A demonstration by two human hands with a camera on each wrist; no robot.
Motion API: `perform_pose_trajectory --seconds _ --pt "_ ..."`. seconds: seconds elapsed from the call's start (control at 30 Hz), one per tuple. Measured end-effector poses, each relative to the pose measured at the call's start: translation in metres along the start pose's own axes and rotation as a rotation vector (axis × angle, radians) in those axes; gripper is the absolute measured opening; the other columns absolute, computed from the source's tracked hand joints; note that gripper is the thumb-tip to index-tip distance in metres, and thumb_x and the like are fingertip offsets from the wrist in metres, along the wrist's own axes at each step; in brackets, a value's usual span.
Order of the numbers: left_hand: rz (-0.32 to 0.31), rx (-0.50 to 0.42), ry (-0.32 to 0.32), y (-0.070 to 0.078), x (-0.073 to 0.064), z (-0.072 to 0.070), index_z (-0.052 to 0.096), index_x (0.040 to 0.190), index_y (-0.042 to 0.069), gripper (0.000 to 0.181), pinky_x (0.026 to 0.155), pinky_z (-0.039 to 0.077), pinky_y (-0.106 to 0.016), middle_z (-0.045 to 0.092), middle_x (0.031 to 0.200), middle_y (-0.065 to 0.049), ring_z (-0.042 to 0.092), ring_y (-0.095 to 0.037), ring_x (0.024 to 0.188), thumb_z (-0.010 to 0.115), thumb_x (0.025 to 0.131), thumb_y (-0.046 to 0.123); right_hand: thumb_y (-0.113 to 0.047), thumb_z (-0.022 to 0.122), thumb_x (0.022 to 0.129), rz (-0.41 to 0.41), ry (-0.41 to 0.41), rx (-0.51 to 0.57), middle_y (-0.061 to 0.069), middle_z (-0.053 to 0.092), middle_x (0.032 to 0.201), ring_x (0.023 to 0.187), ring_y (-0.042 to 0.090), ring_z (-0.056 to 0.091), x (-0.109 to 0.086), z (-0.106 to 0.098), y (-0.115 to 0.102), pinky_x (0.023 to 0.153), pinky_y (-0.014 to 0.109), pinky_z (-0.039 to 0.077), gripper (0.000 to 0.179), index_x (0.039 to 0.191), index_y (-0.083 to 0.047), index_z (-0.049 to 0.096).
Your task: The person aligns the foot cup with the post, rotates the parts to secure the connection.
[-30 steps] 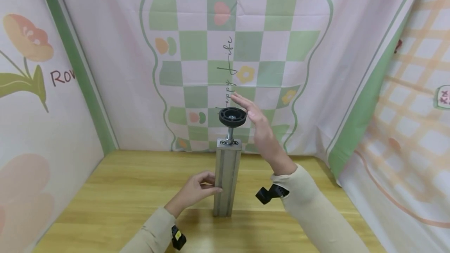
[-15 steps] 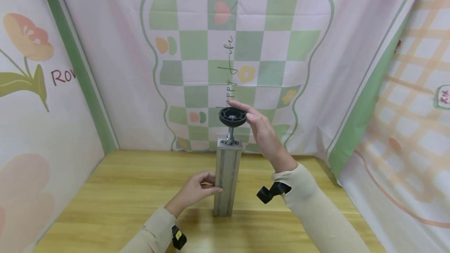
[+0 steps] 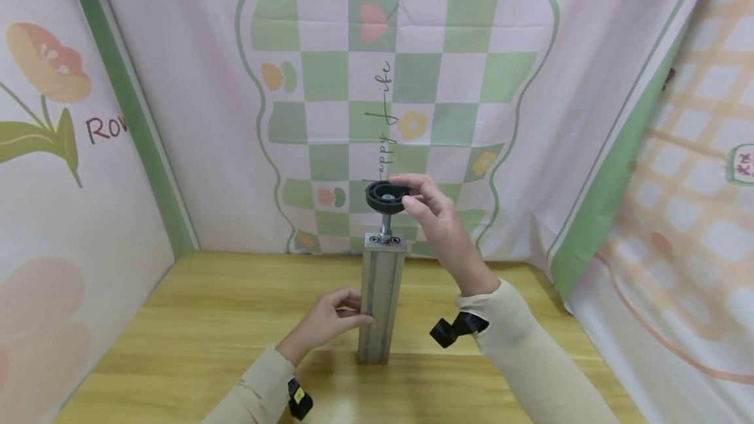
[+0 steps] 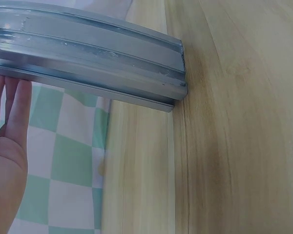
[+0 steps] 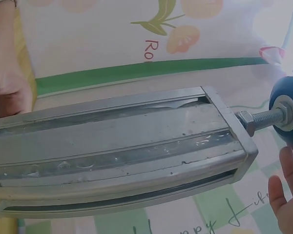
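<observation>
A silver aluminium profile (image 3: 381,300) stands upright on the table, with a metal end plate (image 3: 385,242) on top. From the plate rises a threaded bolt (image 5: 267,118) with a nut, carrying a black round levelling foot (image 3: 377,204). My left hand (image 3: 324,319) holds the lower half of the profile, thumb on the near side and fingers behind; its fingers (image 4: 20,109) also show in the left wrist view. At the right edge of the foot, my right hand (image 3: 442,221) grips the rim between thumb and forefinger. The right wrist view shows only part of that hand (image 5: 289,187).
The wooden table (image 3: 194,319) extends on both sides of the profile. A printed cloth curtain (image 3: 324,77) hangs behind it, with more cloth walls at left and right. Black wrist cameras (image 3: 300,399) are strapped to both sleeves.
My right hand has gone from straight fingers beside the foot to bent fingers and thumb on its rim. The left hand and the profile have stayed in place.
</observation>
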State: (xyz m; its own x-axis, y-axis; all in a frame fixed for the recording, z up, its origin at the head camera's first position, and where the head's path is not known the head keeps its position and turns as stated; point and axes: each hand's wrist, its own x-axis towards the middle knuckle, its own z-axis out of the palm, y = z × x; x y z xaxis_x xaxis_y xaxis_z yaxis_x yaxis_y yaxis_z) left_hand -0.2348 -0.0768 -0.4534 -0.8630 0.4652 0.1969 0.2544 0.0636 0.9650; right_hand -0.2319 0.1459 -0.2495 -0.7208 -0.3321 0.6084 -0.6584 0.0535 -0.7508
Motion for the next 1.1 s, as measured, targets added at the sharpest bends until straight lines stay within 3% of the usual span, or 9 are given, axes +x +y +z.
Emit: perform_pose_trajectory --seconds 0.1,0.23,0.43,0.57,0.67,0.8,0.93,1.1 --pt "0.001 0.005 0.002 -0.001 0.0 0.0 0.066 0.112 0.005 0.03 0.088 0.058 -0.03 0.066 0.106 -0.009 0.066 -0.023 0.099 0.08 0.088 0.017 -0.022 0.054 0.099 -0.025 0.045 -0.042 0.007 0.05 0.133 0.103 0.028 0.053 0.0 0.003 -0.001 0.093 0.035 0.048 0.036 0.128 -0.002 0.06" --pt "0.009 0.007 0.0 -0.003 0.0 -0.001 0.067 0.111 0.008 0.029 0.088 0.058 -0.031 0.066 0.107 -0.008 0.066 -0.025 0.1 0.08 0.088 0.02 -0.018 0.063 0.094 -0.057 0.101 -0.102 0.008 0.047 0.127 0.094 0.026 0.05 0.0 0.008 -0.002 0.084 0.028 0.046 0.031 0.119 -0.001 0.061" --pt "0.013 -0.005 -0.001 -0.002 0.0 -0.001 0.066 0.111 0.009 0.029 0.087 0.059 -0.032 0.066 0.107 -0.008 0.066 -0.025 0.099 0.08 0.088 0.021 -0.023 0.075 0.09 -0.101 0.16 -0.207 0.007 0.044 0.116 0.086 0.025 0.041 0.003 0.013 -0.005 0.074 0.031 0.039 0.032 0.113 -0.006 0.061" --pt "0.014 -0.005 -0.006 -0.002 0.001 -0.001 0.067 0.112 0.009 0.03 0.087 0.059 -0.032 0.066 0.107 -0.008 0.066 -0.025 0.099 0.08 0.088 0.021 -0.033 0.077 0.089 -0.133 0.196 -0.268 0.006 0.045 0.111 0.088 0.022 0.041 0.003 0.015 -0.004 0.077 0.037 0.037 0.04 0.114 -0.008 0.06" --pt "0.009 -0.007 -0.006 -0.002 0.001 0.0 0.067 0.112 0.009 0.03 0.087 0.059 -0.032 0.066 0.107 -0.008 0.066 -0.025 0.099 0.08 0.088 0.021 -0.035 0.068 0.093 -0.156 0.192 -0.278 0.007 0.048 0.117 0.096 0.022 0.043 0.003 0.015 -0.003 0.084 0.04 0.038 0.041 0.122 -0.008 0.06" --pt "-0.007 0.0 -0.002 -0.002 0.001 0.0 0.066 0.113 0.009 0.031 0.087 0.059 -0.031 0.066 0.108 -0.008 0.066 -0.025 0.099 0.08 0.088 0.022 -0.029 0.044 0.101 -0.169 0.123 -0.247 0.006 0.045 0.143 0.12 0.022 0.044 0.005 0.012 -0.004 0.1 0.047 0.037 0.046 0.139 -0.007 0.055" --pt "-0.014 0.016 -0.001 -0.003 0.001 0.0 0.066 0.113 0.008 0.032 0.087 0.059 -0.03 0.065 0.108 -0.008 0.066 -0.023 0.099 0.08 0.088 0.023 -0.023 0.027 0.104 -0.158 0.04 -0.203 0.002 0.038 0.156 0.143 0.019 0.032 0.007 0.008 -0.003 0.117 0.051 0.022 0.051 0.147 -0.005 0.049" --pt "-0.01 0.016 -0.004 -0.004 0.001 -0.001 0.065 0.114 0.006 0.033 0.088 0.058 -0.03 0.064 0.108 -0.009 0.065 -0.023 0.1 0.08 0.089 0.021 -0.021 0.019 0.105 -0.163 -0.037 -0.179 0.0 0.036 0.159 0.148 0.018 0.025 0.007 0.006 0.0 0.122 0.048 0.013 0.054 0.15 -0.007 0.046"
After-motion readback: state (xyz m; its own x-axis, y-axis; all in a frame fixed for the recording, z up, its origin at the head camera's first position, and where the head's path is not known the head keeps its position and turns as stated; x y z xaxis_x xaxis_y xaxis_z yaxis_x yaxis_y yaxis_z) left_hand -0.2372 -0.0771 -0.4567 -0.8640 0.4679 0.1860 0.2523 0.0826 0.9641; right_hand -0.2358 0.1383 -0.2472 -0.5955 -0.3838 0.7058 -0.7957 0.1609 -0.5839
